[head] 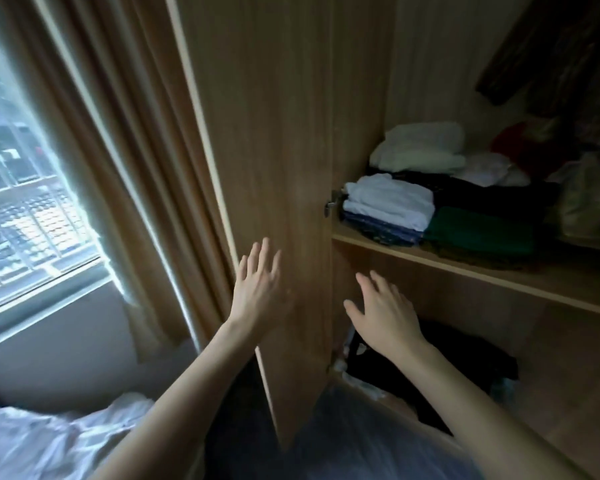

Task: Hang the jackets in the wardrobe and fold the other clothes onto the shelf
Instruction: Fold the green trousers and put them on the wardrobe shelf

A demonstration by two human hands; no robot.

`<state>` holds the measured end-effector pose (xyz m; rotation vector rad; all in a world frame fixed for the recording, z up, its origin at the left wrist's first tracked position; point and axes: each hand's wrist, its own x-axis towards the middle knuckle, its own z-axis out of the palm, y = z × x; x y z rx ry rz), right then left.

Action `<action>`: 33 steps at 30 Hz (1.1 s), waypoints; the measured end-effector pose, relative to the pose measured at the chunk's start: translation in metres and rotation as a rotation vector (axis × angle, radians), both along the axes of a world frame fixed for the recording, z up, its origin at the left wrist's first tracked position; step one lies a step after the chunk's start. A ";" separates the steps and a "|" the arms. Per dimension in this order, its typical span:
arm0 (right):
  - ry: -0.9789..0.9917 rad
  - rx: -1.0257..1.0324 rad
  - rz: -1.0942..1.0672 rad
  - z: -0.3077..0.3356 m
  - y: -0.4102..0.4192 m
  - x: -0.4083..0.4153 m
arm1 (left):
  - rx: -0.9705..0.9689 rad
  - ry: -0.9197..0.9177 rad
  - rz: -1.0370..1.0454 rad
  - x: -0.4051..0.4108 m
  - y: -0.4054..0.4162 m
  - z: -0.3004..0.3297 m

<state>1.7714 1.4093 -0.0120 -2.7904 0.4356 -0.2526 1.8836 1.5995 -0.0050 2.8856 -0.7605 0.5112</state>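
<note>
- The left hand (257,285) is held flat, fingers apart, against the wardrobe door (274,140).
- The right hand (383,313) is spread empty below the shelf (499,275) edge.
- Folded clothes (392,206) are stacked at the shelf's left end.

wardrobe door (278,140) — matt wood-grain | shelf (465,271) — same wood | handle (331,204) shiny metal | folded clothes (392,202) soft cloth | curtain (136,140) matt fabric

Obscured and unresolved regions, head view.

My left hand (258,284) smears with motion blur; I cannot tell whether it touches the wardrobe door (274,150). Hanging garments (555,53) are cut by the top and right edges, too dark to identify. My right hand (383,315) and forearm cover part of the dark clothes (465,362) below the shelf (465,268). The bedding (32,441) is blurred and cropped at the bottom-left corner.
</note>
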 end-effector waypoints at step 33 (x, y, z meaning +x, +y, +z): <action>-0.006 -0.234 -0.565 0.066 -0.036 -0.064 | -0.319 -0.482 -0.492 0.050 -0.035 0.041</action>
